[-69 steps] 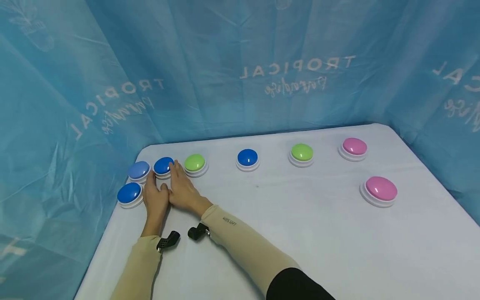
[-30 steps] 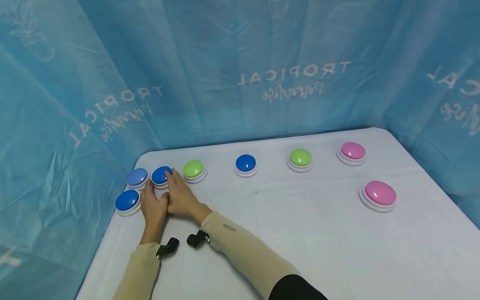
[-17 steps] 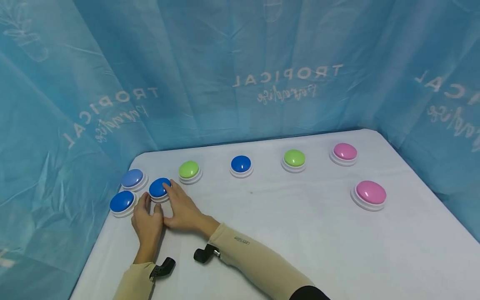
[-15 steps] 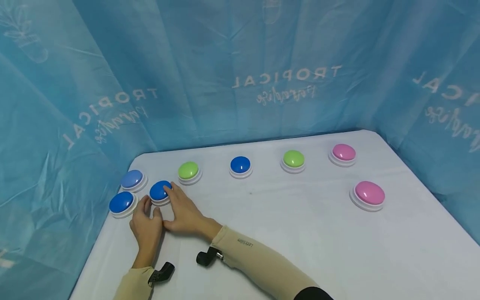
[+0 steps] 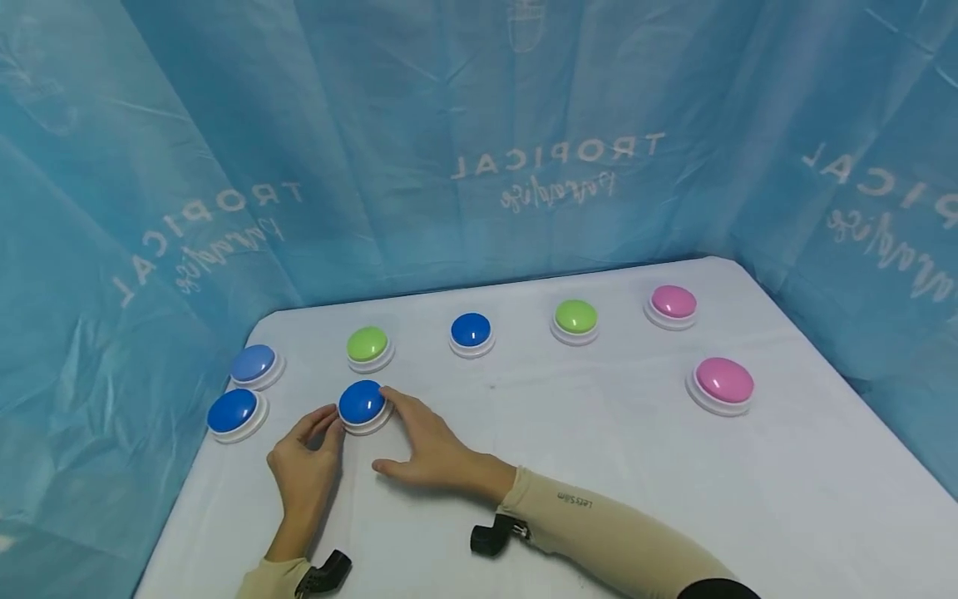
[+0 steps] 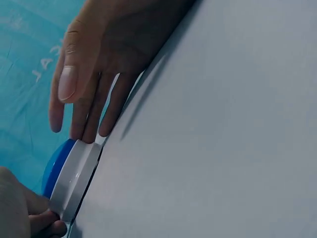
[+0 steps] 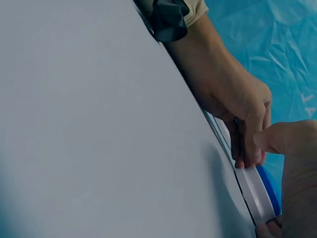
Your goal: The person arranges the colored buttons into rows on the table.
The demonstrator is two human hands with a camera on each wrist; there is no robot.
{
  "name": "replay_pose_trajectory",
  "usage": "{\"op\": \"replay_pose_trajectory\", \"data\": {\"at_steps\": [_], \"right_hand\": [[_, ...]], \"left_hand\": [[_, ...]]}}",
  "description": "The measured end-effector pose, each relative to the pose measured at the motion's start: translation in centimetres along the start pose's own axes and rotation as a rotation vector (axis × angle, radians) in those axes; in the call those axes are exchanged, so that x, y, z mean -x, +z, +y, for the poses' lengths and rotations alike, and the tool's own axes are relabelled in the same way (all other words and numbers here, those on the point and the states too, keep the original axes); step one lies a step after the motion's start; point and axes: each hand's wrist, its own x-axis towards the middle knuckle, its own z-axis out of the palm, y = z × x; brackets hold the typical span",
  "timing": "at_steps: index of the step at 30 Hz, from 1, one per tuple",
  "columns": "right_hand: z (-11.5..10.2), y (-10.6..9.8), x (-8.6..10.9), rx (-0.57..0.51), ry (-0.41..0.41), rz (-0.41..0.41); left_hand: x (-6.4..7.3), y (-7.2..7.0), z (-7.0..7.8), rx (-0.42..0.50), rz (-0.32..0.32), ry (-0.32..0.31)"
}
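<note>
A dome push button (image 5: 362,402), deep blue on a white base, sits between both hands near the left part of the table. My left hand (image 5: 307,466) pinches the left edge of its base, thumb and fingertips close together. My right hand (image 5: 441,457) touches the button's right side with nearly straight fingers, the thumb spread apart below. In the left wrist view, extended fingertips of the right hand (image 6: 94,84) meet the button's base (image 6: 79,171). The right wrist view shows the left hand (image 7: 237,104) with fingertips pointing down onto the white base (image 7: 253,196).
Left of the hands are a light blue button (image 5: 253,363) and a deep blue one (image 5: 232,410). Along the back stand green (image 5: 367,344), blue (image 5: 471,330), green (image 5: 575,317) and pink (image 5: 674,302) buttons, with another pink button (image 5: 723,380) at right. A blue curtain (image 5: 449,150) borders the white table.
Both hands have moved the blue button forward, towards the person, and to the right, away from the light blue button. The right hand's thumb has spread from the left hand. The view has shifted slightly.
</note>
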Motion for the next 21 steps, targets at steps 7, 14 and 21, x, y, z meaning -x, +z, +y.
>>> {"op": "replay_pose_trajectory", "data": {"at_steps": [7, 14, 21], "right_hand": [[1.8, -2.8, 2.9, -0.073, 0.032, 0.069], [4.1, -6.0, 5.5, -0.112, 0.025, 0.196], [5.9, -8.4, 8.5, 0.051, 0.125, 0.304]], "left_hand": [[1.3, 1.5, 1.4, 0.068, -0.149, 0.025], [2.9, 3.8, 3.6, 0.139, -0.287, 0.178], [5.0, 6.4, 6.7, 0.174, -0.435, 0.381]]}}
